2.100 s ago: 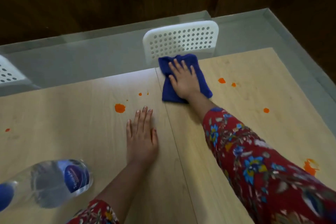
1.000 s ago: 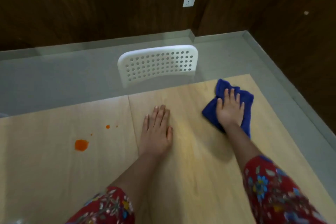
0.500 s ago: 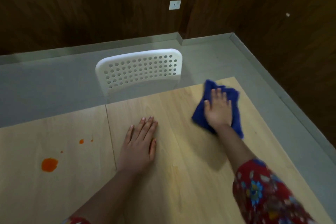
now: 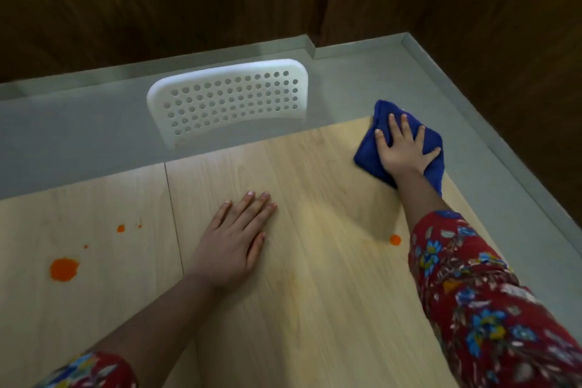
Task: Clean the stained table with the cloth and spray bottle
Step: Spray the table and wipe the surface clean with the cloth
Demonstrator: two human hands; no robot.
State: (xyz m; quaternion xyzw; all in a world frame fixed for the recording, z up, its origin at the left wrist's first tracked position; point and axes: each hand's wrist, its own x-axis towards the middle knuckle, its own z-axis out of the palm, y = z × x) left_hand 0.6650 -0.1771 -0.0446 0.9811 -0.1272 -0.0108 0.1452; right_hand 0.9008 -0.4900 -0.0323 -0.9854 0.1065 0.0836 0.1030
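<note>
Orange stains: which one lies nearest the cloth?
The small round stain beside the right forearm; the others lie across the seam, beyond the left hand.

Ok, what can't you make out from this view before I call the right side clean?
Head view only:
- Spray bottle: outside the frame.
- Table under the blue cloth and right hand: covered, stains there unknown.
- Table under the left hand and right sleeve: covered.
- Table's near edge: cut off by the bottom edge.
- Specks beside the small orange spot: too small to identify.
</note>
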